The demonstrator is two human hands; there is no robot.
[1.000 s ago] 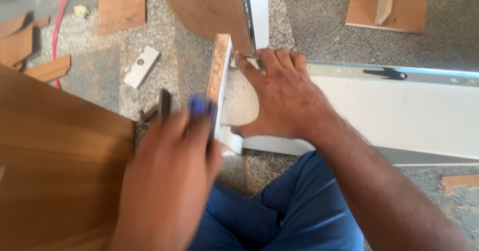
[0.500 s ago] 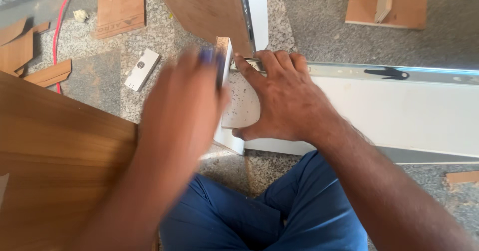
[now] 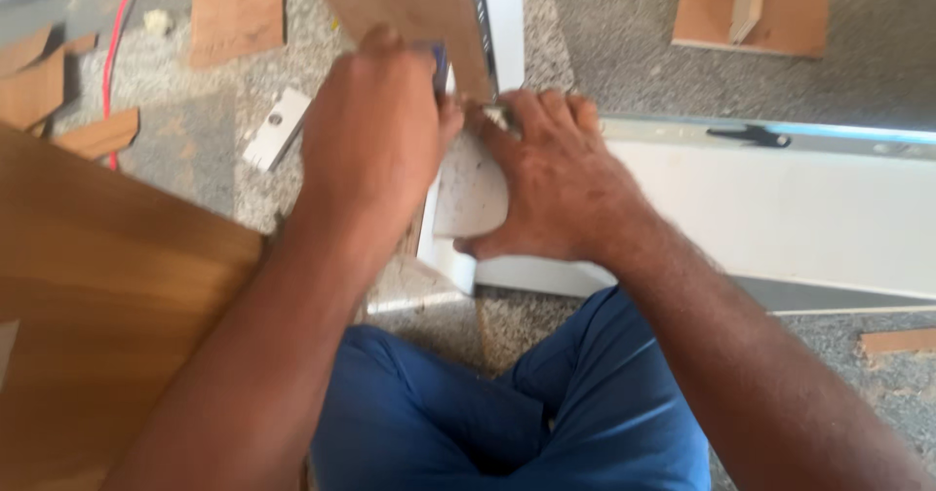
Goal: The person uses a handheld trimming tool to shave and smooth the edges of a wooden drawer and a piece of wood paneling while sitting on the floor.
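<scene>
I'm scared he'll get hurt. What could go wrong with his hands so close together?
The left hand works a blue-tipped tool right beside the right hand, so a slip could jab those fingers. The right hand alone steadies the white panel on the stone floor, so the panel might shift. The red cable nearby could snag.

This looks like a carpentry work site set up on the floor of a building rather than at a bench. The speckled granite floor [image 3: 624, 33] is strewn with wood-veneer offcuts [image 3: 236, 8], and a large wood-grain laminated board [image 3: 107, 315] lies at the left. A long white laminated panel [image 3: 780, 218] with a metal rail along its edge lies across the floor, a red cable [image 3: 119, 38] trails past the scraps (its ends are out of view), and a small white block [image 3: 276, 128] lies loose.
</scene>
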